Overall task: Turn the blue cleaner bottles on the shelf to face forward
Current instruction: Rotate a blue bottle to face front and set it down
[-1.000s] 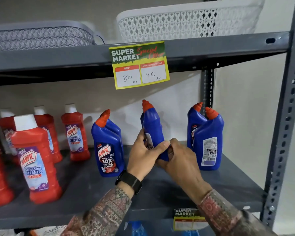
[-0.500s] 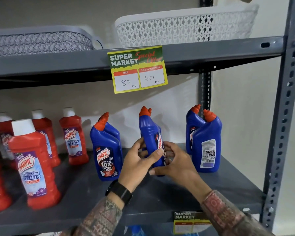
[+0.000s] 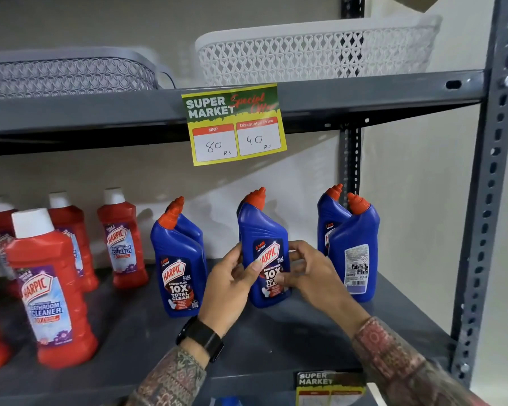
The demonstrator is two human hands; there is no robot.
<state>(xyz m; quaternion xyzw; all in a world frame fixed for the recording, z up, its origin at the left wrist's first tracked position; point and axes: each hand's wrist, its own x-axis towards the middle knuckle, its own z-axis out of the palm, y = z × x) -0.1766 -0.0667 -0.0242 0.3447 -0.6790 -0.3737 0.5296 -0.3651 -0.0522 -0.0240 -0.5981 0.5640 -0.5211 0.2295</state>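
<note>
The middle blue cleaner bottle (image 3: 261, 235) stands upright on the grey shelf (image 3: 276, 335) with its front label toward me. My left hand (image 3: 229, 285) holds its left side and my right hand (image 3: 311, 273) holds its right side, fingers over the label. The left blue bottle (image 3: 178, 259) shows its front label, with another blue bottle partly hidden behind it. The right blue bottle (image 3: 355, 253) shows its white back label; one more blue bottle (image 3: 329, 218) stands behind it.
Several red bathroom cleaner bottles (image 3: 50, 288) fill the shelf's left side. A yellow price tag (image 3: 233, 124) hangs from the upper shelf, which carries a grey basket (image 3: 68, 74) and a white basket (image 3: 314, 51). A perforated steel post (image 3: 490, 200) bounds the right.
The middle blue bottle has been rotated from side-on until its front label faces me, and now rests on the shelf. Both hands stayed on it.
</note>
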